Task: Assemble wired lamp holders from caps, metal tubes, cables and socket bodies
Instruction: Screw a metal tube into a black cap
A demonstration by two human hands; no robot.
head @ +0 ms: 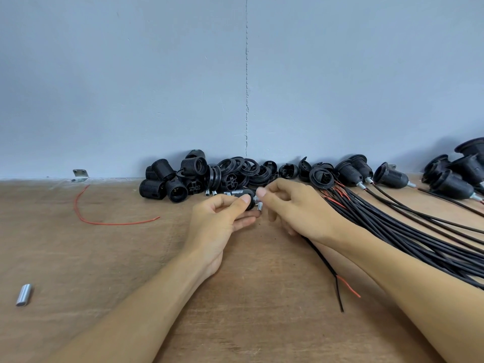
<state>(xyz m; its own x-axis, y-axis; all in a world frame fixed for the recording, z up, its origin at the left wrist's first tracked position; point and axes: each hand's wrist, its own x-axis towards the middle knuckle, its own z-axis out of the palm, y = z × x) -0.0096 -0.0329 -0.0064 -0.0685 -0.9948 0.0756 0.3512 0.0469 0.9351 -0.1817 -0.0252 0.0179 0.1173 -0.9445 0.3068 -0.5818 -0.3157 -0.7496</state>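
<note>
**Desk:** Where is the piece?

**Operator:** I see the black cap (247, 194) held above the middle of the wooden table (110, 263), just in front of the pile of socket bodies (167, 183) along the far wall.

**Desk:** Who has it?

**Operator:** The left hand (222, 221) does. Its thumb lies over the top of the cap and its fingers curl underneath, pinching it closed.

**Desk:** And the other?

**Operator:** The right hand (293, 205) has its thumb and forefinger closed on a short metal tube (256, 199) at the cap's right side. The tube touches the cap.

**Desk:** Which way does it point?

**Operator:** The tube's long axis runs left to right. One end is at the cap and the other is in the right fingertips, so the cap's neck faces right. I can't tell how deep the tube sits.

**Desk:** Anything else between the hands?

**Operator:** A second tube (259, 206) stands roughly upright just below the first. I can't tell which hand holds it.

**Desk:** Around them?

**Operator:** The cable bundle (392, 226) fans out from the right, with its stripped red ends near the right hand. One single cable (327, 263) passes under the right forearm and points near. Finished holders (390, 176) lie far right, a loose red wire (104, 221) lies left, and a spare tube (24, 295) lies near left.
</note>
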